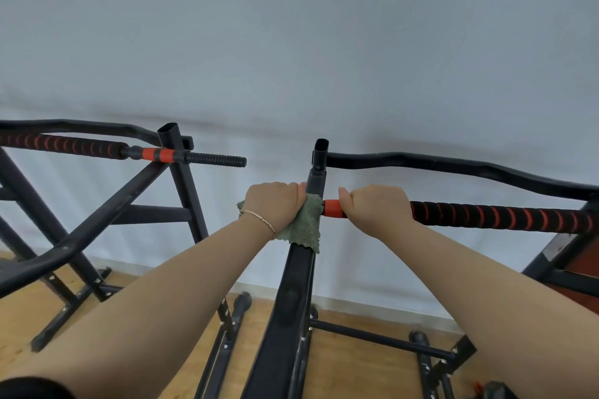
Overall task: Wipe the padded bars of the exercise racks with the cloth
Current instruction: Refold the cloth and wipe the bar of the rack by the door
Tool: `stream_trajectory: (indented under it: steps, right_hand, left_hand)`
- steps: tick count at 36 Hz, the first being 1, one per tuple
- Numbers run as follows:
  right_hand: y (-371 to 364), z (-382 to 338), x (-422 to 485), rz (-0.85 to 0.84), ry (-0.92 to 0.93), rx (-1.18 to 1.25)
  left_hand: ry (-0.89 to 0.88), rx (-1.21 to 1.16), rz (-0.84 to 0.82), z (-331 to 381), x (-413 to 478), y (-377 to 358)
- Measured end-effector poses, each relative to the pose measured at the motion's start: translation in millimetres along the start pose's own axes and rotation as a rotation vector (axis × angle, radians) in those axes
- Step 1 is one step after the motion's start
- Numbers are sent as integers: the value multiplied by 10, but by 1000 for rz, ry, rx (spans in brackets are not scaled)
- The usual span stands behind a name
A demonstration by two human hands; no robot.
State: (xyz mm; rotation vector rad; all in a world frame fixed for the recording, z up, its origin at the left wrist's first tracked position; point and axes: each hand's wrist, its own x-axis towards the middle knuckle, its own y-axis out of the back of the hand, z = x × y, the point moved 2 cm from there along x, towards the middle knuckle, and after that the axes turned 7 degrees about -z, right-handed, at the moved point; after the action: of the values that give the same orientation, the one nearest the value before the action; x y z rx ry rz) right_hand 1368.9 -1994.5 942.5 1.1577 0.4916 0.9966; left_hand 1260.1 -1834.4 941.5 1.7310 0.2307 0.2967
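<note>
Left grip (275, 204) clenches the green cloth (304, 228), hiding whatever it covers; right grip (377, 209) clamps the padded bar (496, 215).

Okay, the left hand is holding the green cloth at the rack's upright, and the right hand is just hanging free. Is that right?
Not quite. The right hand is not hanging free: the head view shows it gripping the padded bar just beside the orange collar. The rest stands: the left hand holds the green cloth at the upright.
</note>
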Motion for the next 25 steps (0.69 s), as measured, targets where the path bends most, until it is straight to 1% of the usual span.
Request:
stream_trajectory:
  steps: [1, 3, 4, 6, 7, 8, 10, 11, 12, 14, 16, 19, 22, 25]
  right_hand:
    - [18, 15, 17, -37, 4, 21]
    - [37, 37, 41, -105, -8, 74]
    - [19, 48, 66, -124, -18, 87]
    - [48, 60, 95, -160, -64, 113]
    - [53, 71, 112, -175, -87, 149]
    - [50, 84, 128, -193, -102, 211]
    - [62, 105, 148, -195, -104, 362]
    - [70, 121, 152, -182, -96, 447]
    - [85, 132, 155, -162, -73, 524]
    - [139, 123, 163, -113, -10, 629]
    - [216, 46, 174, -85, 54, 686]
    - [258, -125, 222, -112, 100, 763]
    - [194, -240, 274, -94, 114, 769]
    - [163, -258, 286, -43, 82, 840]
  left_hand:
    - [-15, -1, 17, -5, 9, 5]
    - [-38, 90, 24, -7, -4, 29]
    - [-57, 116, 65, -15, 9, 16]
    - [-62, 124, 212, -54, 41, -2]
    - [-59, 92, 249, -78, 68, -24]
    - [-60, 108, 277, -78, 65, -1]
    - [-76, 67, 175, -53, 28, 48]
    - [-56, 20, 152, -54, 40, 44]
    - [-1, -51, 163, -81, 73, 57]
    - [58, -335, 131, -148, 84, 81]
    - [51, -481, 138, -229, 66, 88]
    - [5, -579, 85, -421, 4, 34]
    - [-65, -668, 72, -621, -85, -62]
    - [-109, -642, 63, -793, -201, -154]
